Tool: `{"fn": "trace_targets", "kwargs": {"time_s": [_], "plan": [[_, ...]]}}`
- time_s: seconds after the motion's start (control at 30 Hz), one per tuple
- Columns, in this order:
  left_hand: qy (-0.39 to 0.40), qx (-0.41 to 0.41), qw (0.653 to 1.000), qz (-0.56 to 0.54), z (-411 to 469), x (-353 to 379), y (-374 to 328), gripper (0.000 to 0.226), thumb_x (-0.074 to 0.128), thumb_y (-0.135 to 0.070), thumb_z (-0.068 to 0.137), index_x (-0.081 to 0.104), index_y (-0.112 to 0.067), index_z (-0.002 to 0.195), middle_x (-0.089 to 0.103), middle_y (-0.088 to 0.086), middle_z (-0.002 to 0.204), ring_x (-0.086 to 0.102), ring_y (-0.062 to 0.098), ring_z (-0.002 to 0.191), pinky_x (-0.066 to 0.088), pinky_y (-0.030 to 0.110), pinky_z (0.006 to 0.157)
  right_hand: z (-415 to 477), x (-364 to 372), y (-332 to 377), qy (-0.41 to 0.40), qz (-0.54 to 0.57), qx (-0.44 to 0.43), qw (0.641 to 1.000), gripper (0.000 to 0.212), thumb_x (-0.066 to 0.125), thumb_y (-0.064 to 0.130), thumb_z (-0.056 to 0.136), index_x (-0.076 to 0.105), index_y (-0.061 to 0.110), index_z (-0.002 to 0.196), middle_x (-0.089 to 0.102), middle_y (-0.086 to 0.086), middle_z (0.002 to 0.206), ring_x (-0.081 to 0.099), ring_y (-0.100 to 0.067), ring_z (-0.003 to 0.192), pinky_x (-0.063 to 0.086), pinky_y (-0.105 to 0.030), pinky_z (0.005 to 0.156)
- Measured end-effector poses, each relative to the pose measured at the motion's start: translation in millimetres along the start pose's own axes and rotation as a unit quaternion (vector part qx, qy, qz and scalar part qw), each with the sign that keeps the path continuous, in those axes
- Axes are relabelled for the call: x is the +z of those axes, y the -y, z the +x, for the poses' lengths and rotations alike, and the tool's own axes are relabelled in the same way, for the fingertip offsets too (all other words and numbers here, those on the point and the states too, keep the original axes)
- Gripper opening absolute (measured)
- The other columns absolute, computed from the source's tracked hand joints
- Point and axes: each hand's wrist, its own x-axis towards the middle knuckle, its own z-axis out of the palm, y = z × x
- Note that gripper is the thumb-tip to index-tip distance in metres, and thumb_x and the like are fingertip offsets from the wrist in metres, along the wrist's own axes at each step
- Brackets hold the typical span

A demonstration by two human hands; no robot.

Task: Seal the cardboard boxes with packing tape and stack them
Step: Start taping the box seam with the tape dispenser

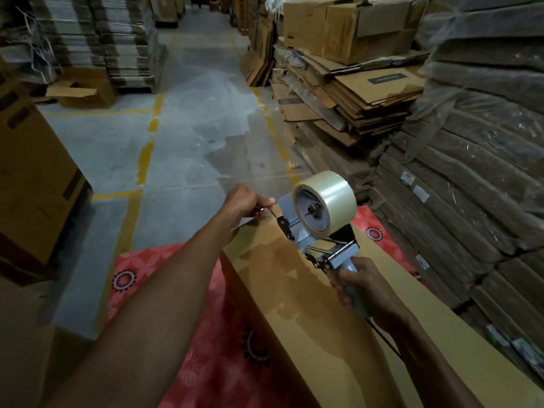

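Flat cardboard stacks fill 3 o'clock. The box lies at 5 o'clock on a red mat, a glossy strip along its top. Over its far end, the dispenser carries a clear roll. Right hand wraps the handle; left hand, at the roll's 9 o'clock, pinches the tape end.

Dim warehouse light, glare on wet floor, blurred, wide-angle-warped edges
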Motion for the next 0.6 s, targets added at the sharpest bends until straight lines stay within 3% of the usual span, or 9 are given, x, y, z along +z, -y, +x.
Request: {"fn": "trace_targets", "kwargs": {"time_s": [0.13,0.27,0.37,0.5,0.6], "plan": [[-0.046,0.007,0.999,-0.005,13,7,19,0.014,0.079,-0.016,0.079,0.079,-0.003,0.076,0.075,0.010,0.070,0.062,0.009,0.053,0.051,0.023,0.059,18,5,-3,-0.023,0.044,0.043,0.998,0.027,0.068,0.024,0.055,0.058,0.005,0.070,0.046,-0.013,0.063,0.038,-0.018,0.044,0.029,-0.028,0.047],[-0.047,0.013,0.999,-0.009,22,10,30,0.008,0.080,-0.014,0.073,0.079,-0.009,0.068,0.071,0.005,0.062,0.062,0.013,0.057,0.053,0.030,0.067,26,7,-11,-0.030,0.019,0.052,0.998,0.034,0.064,0.021,0.064,0.058,-0.008,0.080,0.047,-0.015,0.065,0.040,-0.019,0.044,0.031,-0.028,0.046],[-0.034,0.017,0.999,-0.001,27,11,32,0.019,0.078,-0.009,0.073,0.075,-0.016,0.056,0.068,0.000,0.058,0.061,0.013,0.056,0.052,0.030,0.068,28,7,-15,-0.040,-0.007,0.054,0.998,0.045,0.065,0.029,0.060,0.057,-0.010,0.080,0.050,-0.014,0.066,0.043,-0.021,0.047,0.033,-0.029,0.047],[-0.051,0.012,0.999,0.011,29,11,34,0.029,0.077,-0.010,0.073,0.069,-0.019,0.046,0.061,-0.004,0.051,0.053,0.011,0.051,0.044,0.027,0.061,32,9,-13,-0.043,-0.024,0.064,0.997,0.027,0.063,0.026,0.062,0.058,0.002,0.073,0.049,-0.013,0.062,0.042,-0.021,0.047,0.033,-0.030,0.047],[-0.078,0.018,0.996,0.033,31,13,34,0.017,0.077,-0.012,0.076,0.076,-0.018,0.060,0.071,0.000,0.061,0.061,0.013,0.056,0.052,0.029,0.062,33,11,-12,-0.051,-0.030,0.071,0.996,0.024,0.061,0.022,0.064,0.057,0.001,0.074,0.049,-0.011,0.062,0.042,-0.020,0.046,0.033,-0.029,0.046]]}}
